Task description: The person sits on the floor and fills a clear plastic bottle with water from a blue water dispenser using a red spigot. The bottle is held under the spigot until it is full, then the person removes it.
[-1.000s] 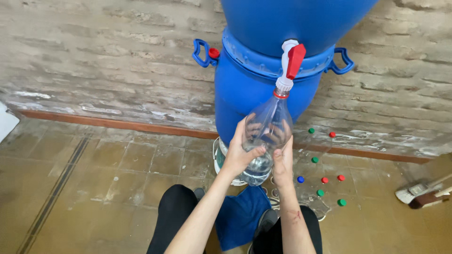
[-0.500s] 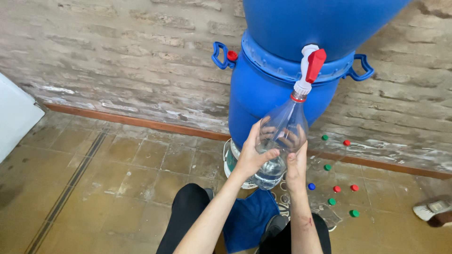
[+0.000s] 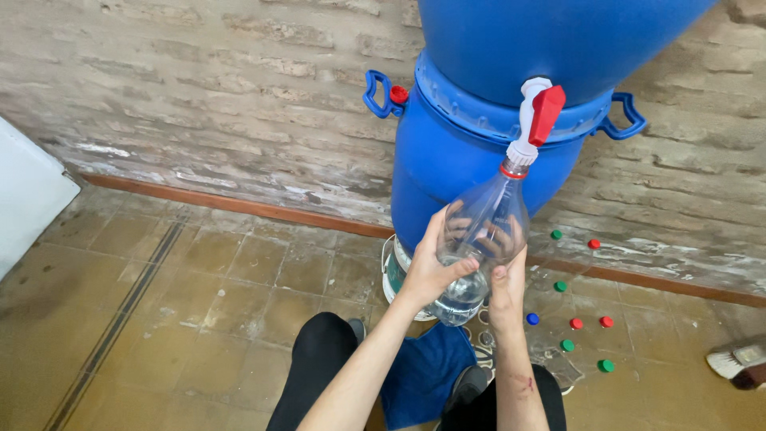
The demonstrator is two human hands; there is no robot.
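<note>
A clear plastic bottle (image 3: 483,231) with a red neck ring is tilted up, its mouth pressed to the white tap with a red lever (image 3: 538,116) on the upper blue drum (image 3: 550,40). A little clear liquid sits at the bottle's bottom. My left hand (image 3: 431,267) wraps the bottle's left side. My right hand (image 3: 507,275) grips its lower right side. The lower blue drum (image 3: 447,152) stands behind the bottle against the brick wall.
Several loose red, green and blue bottle caps (image 3: 576,323) lie on the tiled floor at the right. A blue cloth (image 3: 427,367) lies between my knees. A white panel (image 3: 28,195) stands at the left, a brush (image 3: 738,359) at the right edge.
The view has shifted, so the drums and bottle sit further right in the frame. Both hands keep the same hold on the bottle under the tap.
</note>
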